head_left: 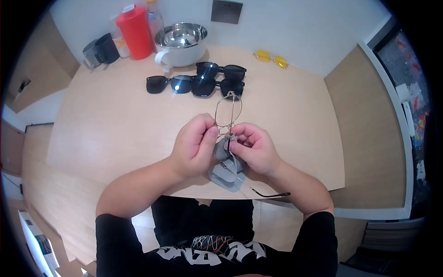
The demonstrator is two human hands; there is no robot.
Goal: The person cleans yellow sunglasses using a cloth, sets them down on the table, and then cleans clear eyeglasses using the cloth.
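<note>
Thin gold-rimmed eyeglasses (216, 112) are held up over the table's near edge, one round lens pointing away from me. My left hand (194, 143) pinches the frame near the bridge, thumb against the fingers. A grey cloth (227, 175) wraps the nearer lens and hangs down below it. My right hand (259, 150) presses that cloth between thumb and fingers, beside one temple arm. The other temple arm (272, 195) sticks out to the right, its dark tip past the table edge. The cloth hides most of the nearer lens.
Three pairs of dark sunglasses (157, 85) lie grouped beyond my hands. Yellow-tinted glasses (271, 58) rest at the back right. Along the wall stand a steel-lined white bowl (182, 55), a red jug (135, 34) and grey cups (107, 48). A wooden panel (369, 134) borders the right.
</note>
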